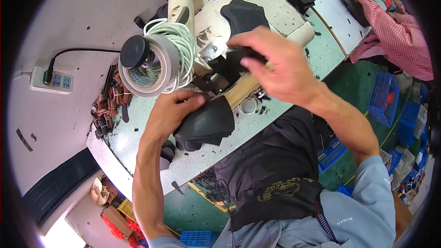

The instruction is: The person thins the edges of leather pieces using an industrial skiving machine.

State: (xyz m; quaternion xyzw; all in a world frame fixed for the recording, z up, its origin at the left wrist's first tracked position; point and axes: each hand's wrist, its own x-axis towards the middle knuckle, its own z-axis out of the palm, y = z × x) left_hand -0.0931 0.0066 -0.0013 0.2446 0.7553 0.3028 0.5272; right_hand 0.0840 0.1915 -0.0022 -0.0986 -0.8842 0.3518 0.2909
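Note:
My left hand [171,112] is closed on the upper left edge of a fanned stack of thin black leather-like pieces [204,126], which overhangs a wooden strip [241,91]. My right hand [287,71] is above the strip, slightly blurred, its thumb and forefinger curled around a black piece [241,59]. That piece lies close to the metal plate [212,51] of a cream-coloured bench machine [183,7]; its far edge is lost among dark machine parts. Another black stack [244,14] rests on the machine's bed, beyond my right hand.
A grey cup-shaped holder [149,80] with a black knob and coiled pale cord [177,48] stands on the left. Brown bundled strips [112,98] lie against the wall by a power socket [51,80]. A co-worker's checked sleeve [390,34] shows at far right, above blue crates [383,98].

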